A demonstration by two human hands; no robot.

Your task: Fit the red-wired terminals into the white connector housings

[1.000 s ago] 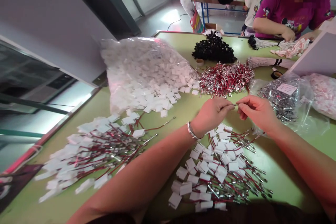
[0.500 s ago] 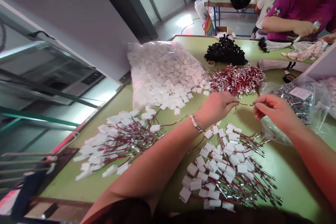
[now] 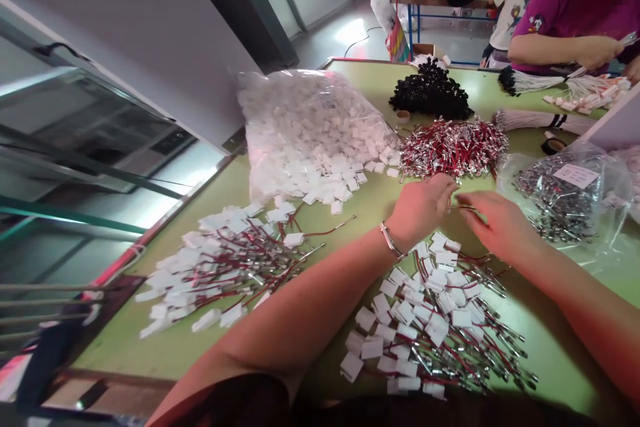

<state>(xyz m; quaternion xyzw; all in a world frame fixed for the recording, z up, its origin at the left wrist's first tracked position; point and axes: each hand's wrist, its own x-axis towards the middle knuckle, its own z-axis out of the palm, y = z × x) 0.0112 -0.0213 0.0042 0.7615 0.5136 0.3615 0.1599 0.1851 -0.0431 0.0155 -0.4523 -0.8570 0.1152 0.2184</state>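
My left hand (image 3: 424, 205), with a bracelet at the wrist, is closed in a pinch over the middle of the table. My right hand (image 3: 495, 221) pinches close beside it, fingertips almost meeting. A thin wire (image 3: 461, 207) shows between the fingers; its ends are hidden. Just beyond lies a heap of short red wires with metal terminals (image 3: 453, 150). Nearer my body is a pile of red wires with white connector housings (image 3: 436, 330). A similar pile of wired white connectors (image 3: 225, 267) spreads to the left of my left forearm.
A clear bag of white housings (image 3: 320, 133) stands back left. Black parts (image 3: 431, 90) are heaped behind. At right lie a bag of metal parts (image 3: 565, 193), a tape roll (image 3: 554, 143) and white wire bundles (image 3: 540, 120). A co-worker (image 3: 580, 20) works at the far right.
My right hand has moved left to meet my left hand, closing the gap across which the red wire was stretched. The left hand has turned slightly. The view has shifted a little.
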